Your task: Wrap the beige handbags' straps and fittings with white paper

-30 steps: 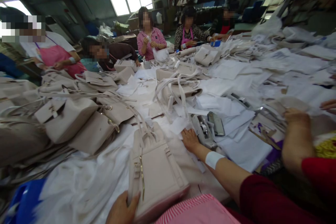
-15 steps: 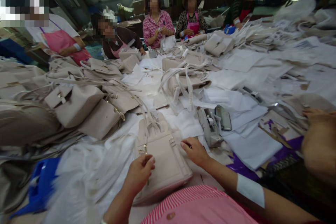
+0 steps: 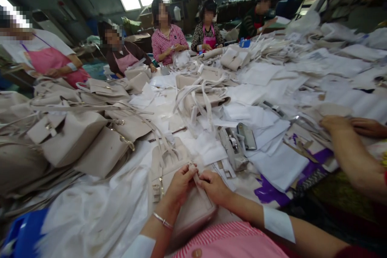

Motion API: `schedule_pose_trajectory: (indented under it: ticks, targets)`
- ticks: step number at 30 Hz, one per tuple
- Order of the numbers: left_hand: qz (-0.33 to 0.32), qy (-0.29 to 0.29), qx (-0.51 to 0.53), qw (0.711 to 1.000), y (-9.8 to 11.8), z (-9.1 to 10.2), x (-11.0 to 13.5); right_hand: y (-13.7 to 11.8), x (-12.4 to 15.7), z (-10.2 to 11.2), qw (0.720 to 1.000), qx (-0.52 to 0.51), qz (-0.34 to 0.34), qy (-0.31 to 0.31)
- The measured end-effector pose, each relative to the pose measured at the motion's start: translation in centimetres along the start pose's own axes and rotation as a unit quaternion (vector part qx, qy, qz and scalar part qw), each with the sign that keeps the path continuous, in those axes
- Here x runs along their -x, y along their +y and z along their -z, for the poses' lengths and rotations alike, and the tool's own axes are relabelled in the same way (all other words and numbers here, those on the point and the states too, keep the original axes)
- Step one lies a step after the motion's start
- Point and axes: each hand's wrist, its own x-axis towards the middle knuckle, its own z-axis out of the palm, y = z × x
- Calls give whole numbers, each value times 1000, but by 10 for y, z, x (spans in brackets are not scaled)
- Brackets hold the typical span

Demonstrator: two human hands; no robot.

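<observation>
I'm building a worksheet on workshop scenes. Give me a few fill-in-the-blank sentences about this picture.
1. Both the left hand and the right hand rest on a beige ____.
2. The left wrist wears a thin ____.
3. The tape dispenser lies to the ____ of the hands.

Missing words: handbag; bracelet; right

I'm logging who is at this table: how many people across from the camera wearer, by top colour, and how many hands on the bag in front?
Pink aprons: 3
Red-checked shirt: 1
Dark top: 1
Total people: 5
Hands on the beige leather handbag: 2, left hand, right hand
</observation>
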Motion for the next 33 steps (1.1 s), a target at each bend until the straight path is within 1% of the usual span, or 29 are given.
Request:
schedule_pose_trajectory:
  ticks: [3,6,8,9,11,13,15,18,19,23,25,27,30,33]
  targets:
    - [-37,17,-16,999,-1,-7,2,1,-1,8,999,-45,-4,-6]
    - [-63,41,-69,995,1,-14,9,-2,-2,20,995,-97,-11,21]
    - [-80,46,-114,989,2,-18,14,-6,-3,26,991,-131,-20,28]
    - [-92,42,-136,986,2,-20,16,-8,-4,27,989,-147,-21,20]
    - [-120,23,-177,977,2,-24,20,-15,-7,26,982,-187,-16,-15]
    - [-135,2,-209,968,2,-27,24,-22,-10,23,970,-239,-14,-51]
    - [-131,-6,-232,964,2,-30,28,-31,-15,22,960,-275,-21,-50]
    - [-119,-12,-242,963,4,-33,38,-45,-19,26,960,-280,-29,-17]
    - [-119,-18,-240,963,5,-33,41,-49,-19,28,960,-276,-31,-20]
    - [-119,-33,-219,968,10,-34,54,-65,-17,37,957,-278,-39,-67]
    - [-117,-13,-210,971,14,-38,59,-72,-15,41,958,-276,-48,-64]
    - [-115,13,-224,968,17,-43,62,-77,-15,44,959,-270,-59,-59]
    - [-123,21,-254,959,19,-52,63,-80,-15,47,955,-277,-84,-70]
    - [-128,12,-248,960,17,-57,62,-76,-17,45,948,-278,-113,-107]
